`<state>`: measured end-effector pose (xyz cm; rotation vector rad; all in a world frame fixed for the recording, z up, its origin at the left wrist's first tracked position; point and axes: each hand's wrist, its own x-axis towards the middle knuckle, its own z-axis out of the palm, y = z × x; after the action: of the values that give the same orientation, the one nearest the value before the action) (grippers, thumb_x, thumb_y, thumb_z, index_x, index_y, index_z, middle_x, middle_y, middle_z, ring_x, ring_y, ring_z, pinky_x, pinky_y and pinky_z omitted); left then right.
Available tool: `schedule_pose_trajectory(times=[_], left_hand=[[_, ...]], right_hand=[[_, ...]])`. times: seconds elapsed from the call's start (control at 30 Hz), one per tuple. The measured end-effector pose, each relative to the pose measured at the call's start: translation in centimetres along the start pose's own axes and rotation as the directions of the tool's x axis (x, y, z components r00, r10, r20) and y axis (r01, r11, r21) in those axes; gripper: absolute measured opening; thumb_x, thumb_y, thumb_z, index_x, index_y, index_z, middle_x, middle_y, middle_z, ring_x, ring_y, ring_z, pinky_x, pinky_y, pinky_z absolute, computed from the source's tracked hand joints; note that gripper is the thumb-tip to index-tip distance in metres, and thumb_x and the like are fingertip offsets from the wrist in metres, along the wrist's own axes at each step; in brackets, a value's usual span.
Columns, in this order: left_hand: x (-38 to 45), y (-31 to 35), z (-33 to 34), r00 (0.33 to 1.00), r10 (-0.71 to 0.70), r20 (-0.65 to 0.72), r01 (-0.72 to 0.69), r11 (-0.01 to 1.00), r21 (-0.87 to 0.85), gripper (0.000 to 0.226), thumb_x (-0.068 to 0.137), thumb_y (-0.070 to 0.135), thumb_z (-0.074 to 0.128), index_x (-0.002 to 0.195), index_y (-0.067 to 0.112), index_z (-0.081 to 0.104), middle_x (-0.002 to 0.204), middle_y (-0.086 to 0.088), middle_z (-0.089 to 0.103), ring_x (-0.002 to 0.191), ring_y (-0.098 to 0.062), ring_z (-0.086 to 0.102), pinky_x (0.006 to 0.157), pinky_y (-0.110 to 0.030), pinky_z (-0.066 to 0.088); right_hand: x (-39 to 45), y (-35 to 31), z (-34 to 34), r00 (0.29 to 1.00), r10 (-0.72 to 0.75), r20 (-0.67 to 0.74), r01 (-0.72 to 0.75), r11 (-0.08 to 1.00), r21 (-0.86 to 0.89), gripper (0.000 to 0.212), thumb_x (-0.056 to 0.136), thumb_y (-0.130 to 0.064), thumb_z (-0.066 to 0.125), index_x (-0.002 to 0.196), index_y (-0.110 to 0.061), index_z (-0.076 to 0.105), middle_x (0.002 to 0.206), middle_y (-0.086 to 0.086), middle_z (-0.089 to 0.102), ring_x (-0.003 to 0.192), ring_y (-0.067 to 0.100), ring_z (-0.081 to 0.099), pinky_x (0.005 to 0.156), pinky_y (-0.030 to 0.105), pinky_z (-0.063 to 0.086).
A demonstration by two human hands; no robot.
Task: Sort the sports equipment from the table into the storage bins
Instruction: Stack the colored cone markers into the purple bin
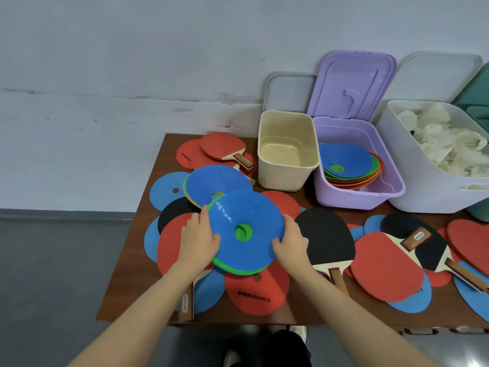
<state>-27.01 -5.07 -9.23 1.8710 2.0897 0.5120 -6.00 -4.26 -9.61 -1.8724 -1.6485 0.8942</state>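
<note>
A small stack of disc cones (246, 231), blue on top with green beneath, is held over the table's middle. My left hand (202, 239) grips its left rim and my right hand (289, 241) grips its right rim. Behind it lies another blue disc cone (211, 182) on a yellow one. The purple bin (357, 197) at the back holds several stacked disc cones (346, 161). The cream bin (287, 152) beside it stands empty. Red and black table tennis paddles (328, 239) and flat red and blue round mats (258, 294) cover the brown table (127, 274).
A white bin (428, 186) full of white shuttlecocks stands at the back right, with a green bin (476, 107) behind it. Bin lids (354, 83) lean on the wall. More paddles (225, 152) lie at the back left. The table's left and front edges drop to grey floor.
</note>
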Motion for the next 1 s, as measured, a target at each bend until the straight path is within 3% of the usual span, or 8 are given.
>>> schedule_pose_trajectory(times=[0.13, 0.2, 0.33, 0.47, 0.6, 0.8, 0.93, 1.0], left_hand=[[-0.6, -0.4, 0.5, 0.997, -0.065, -0.037, 0.068, 0.991, 0.117, 0.064, 0.081, 0.019, 0.056, 0.140, 0.010, 0.032, 0.116, -0.016, 0.042, 0.101, -0.032, 0.041, 0.084, -0.039, 0.037], [-0.3, -0.5, 0.4, 0.994, -0.104, 0.014, 0.102, 0.987, 0.123, 0.061, 0.088, 0.026, 0.051, 0.143, 0.013, 0.026, 0.117, -0.015, 0.045, 0.105, -0.032, 0.044, 0.087, -0.041, 0.036], [0.0, -1.5, 0.6, 0.998, 0.013, 0.060, -0.006, 0.993, -0.118, 0.057, 0.091, 0.018, 0.048, 0.144, 0.016, 0.026, 0.091, -0.007, 0.055, 0.082, -0.029, 0.054, 0.071, -0.043, 0.043], [-0.6, -1.8, 0.8, 0.996, 0.095, -0.002, -0.093, 0.969, -0.231, 0.058, 0.092, 0.016, 0.048, 0.145, 0.021, 0.026, 0.093, -0.004, 0.056, 0.078, -0.023, 0.055, 0.070, -0.046, 0.046], [-1.3, -1.8, 0.6, 0.992, 0.117, -0.050, -0.126, 0.953, -0.276, 0.058, 0.090, 0.017, 0.049, 0.143, 0.027, 0.028, 0.097, -0.001, 0.060, 0.076, -0.020, 0.057, 0.068, -0.047, 0.048], [-2.3, -0.3, 0.3, 0.982, 0.181, -0.059, -0.190, 0.893, -0.409, 0.055, 0.089, 0.024, 0.051, 0.142, 0.024, 0.034, 0.120, 0.005, 0.060, 0.094, -0.017, 0.060, 0.080, -0.044, 0.050], [-0.5, 1.4, -0.3, 0.967, 0.220, -0.127, -0.252, 0.891, -0.377, 0.059, 0.086, 0.028, 0.048, 0.142, 0.014, 0.036, 0.104, -0.005, 0.064, 0.086, -0.023, 0.060, 0.074, -0.046, 0.049], [0.8, 2.0, -0.8, 0.960, 0.228, -0.163, -0.270, 0.908, -0.319, 0.057, 0.090, 0.021, 0.052, 0.142, 0.009, 0.034, 0.102, -0.012, 0.061, 0.088, -0.028, 0.059, 0.077, -0.046, 0.048]], right_hand=[[-0.3, 0.5, 1.1, 0.992, 0.119, 0.039, -0.114, 0.987, -0.112, 0.050, 0.078, -0.006, 0.052, 0.126, -0.012, 0.040, 0.123, 0.006, 0.049, 0.115, 0.028, 0.046, 0.085, 0.035, 0.026], [-0.3, 0.9, 1.4, 0.991, 0.131, 0.030, -0.126, 0.983, -0.131, 0.046, 0.080, -0.012, 0.054, 0.125, -0.012, 0.041, 0.122, 0.007, 0.048, 0.115, 0.028, 0.046, 0.091, 0.038, 0.028], [-0.6, 1.3, 2.0, 0.989, 0.130, 0.066, -0.126, 0.990, -0.062, 0.040, 0.086, -0.018, 0.056, 0.123, -0.012, 0.041, 0.116, 0.006, 0.055, 0.110, 0.030, 0.050, 0.095, 0.040, 0.032], [-1.4, 1.4, 2.4, 0.995, 0.103, 0.008, -0.103, 0.990, 0.093, 0.047, 0.082, -0.007, 0.055, 0.127, -0.015, 0.042, 0.088, -0.003, 0.059, 0.094, 0.031, 0.058, 0.090, 0.047, 0.042], [-1.8, 1.0, 1.6, 0.995, 0.060, -0.084, -0.047, 0.987, 0.153, 0.044, 0.080, -0.007, 0.055, 0.122, -0.018, 0.050, 0.077, -0.010, 0.057, 0.079, 0.017, 0.057, 0.082, 0.038, 0.047], [-3.2, 1.0, -0.7, 0.964, 0.018, -0.266, 0.040, 0.977, 0.211, 0.037, 0.079, -0.004, 0.058, 0.112, -0.018, 0.056, 0.085, -0.019, 0.058, 0.082, 0.001, 0.056, 0.079, 0.032, 0.047], [-3.1, 0.3, -2.5, 0.944, -0.024, -0.329, 0.097, 0.973, 0.208, 0.038, 0.082, -0.004, 0.057, 0.117, -0.016, 0.054, 0.087, -0.019, 0.058, 0.080, -0.010, 0.054, 0.064, 0.009, 0.039], [-2.3, -0.3, -3.1, 0.941, -0.047, -0.335, 0.117, 0.974, 0.192, 0.040, 0.084, -0.008, 0.058, 0.122, -0.019, 0.053, 0.089, -0.016, 0.060, 0.083, -0.012, 0.054, 0.069, 0.011, 0.040]])
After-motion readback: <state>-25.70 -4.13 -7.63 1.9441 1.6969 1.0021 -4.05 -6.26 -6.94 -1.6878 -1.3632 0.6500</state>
